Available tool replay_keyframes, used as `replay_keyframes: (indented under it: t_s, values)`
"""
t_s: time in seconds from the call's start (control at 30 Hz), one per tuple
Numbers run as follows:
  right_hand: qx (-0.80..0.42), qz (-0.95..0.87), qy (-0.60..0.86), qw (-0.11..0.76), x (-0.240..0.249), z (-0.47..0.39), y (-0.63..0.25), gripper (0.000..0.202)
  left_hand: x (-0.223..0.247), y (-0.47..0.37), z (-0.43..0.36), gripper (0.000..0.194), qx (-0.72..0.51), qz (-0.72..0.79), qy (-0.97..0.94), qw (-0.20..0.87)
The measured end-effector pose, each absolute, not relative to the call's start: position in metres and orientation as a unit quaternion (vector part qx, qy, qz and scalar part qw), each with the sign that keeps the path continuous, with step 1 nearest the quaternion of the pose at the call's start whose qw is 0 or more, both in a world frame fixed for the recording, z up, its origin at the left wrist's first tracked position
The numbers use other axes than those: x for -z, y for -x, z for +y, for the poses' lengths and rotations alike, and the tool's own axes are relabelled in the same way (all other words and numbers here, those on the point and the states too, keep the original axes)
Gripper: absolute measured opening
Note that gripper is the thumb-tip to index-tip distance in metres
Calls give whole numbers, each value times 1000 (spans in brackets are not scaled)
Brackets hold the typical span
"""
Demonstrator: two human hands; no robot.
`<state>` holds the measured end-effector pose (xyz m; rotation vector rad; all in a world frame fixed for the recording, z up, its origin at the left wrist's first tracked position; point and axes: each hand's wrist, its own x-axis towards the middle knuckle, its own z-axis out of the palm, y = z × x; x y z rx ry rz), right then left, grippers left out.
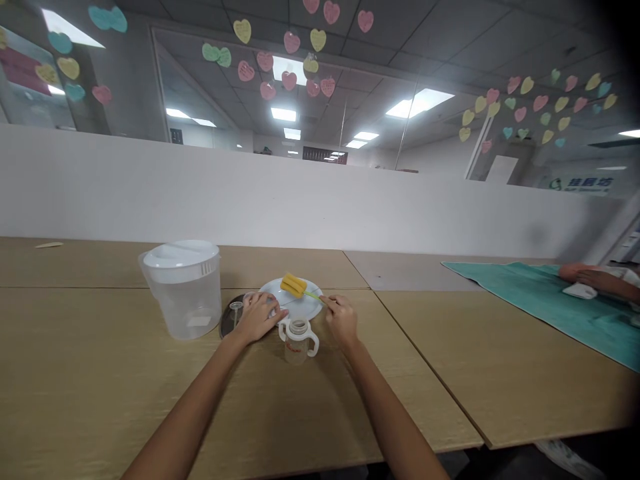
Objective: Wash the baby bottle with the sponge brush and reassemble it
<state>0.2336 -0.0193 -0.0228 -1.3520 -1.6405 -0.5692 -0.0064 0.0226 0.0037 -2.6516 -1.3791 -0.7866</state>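
Note:
A sponge bottle brush point(293, 285), with a yellow head and a thin green handle, lies over a white plate point(313, 308). My right hand point(342, 318) is closed around the end of its handle, just right of the plate. My left hand point(261, 316) rests palm down at the plate's left edge, fingers spread and slightly bent; whatever is beneath them is hidden. A clear baby bottle point(296, 347) with two white side handles stands upright and uncapped between my hands. Partly behind my left hand sits a dark round tray point(227, 323) with a small clear-and-white piece point(236, 308) on it.
A translucent lidded bucket point(187, 293) stands left of the tray. Seams run between the joined wooden tables point(150, 393). A teal cloth point(520, 287) covers the far right, where another person's arm point(603, 281) rests near a white object point(580, 291). A low white wall point(280, 207) stands behind.

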Motion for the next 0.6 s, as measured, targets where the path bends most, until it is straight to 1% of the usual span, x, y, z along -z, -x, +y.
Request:
replay_keyframes:
  t_s: [0.2, 0.3, 0.43, 0.6]
  values:
    - [207, -665, 538, 474, 22, -22, -231, 42, -10, 5, 13, 38, 272, -462, 844, 9]
    - [165, -667, 522, 505, 20, -25, -230, 40, -10, 5, 12, 33, 330, -455, 827, -6]
    - [114, -656, 515, 540, 19, -28, -230, 41, -8, 5, 11, 28, 429, -399, 809, -42]
    - [103, -639, 539, 539, 16, -28, -233, 41, -5, 1, 6, 23, 504, -371, 778, -51]
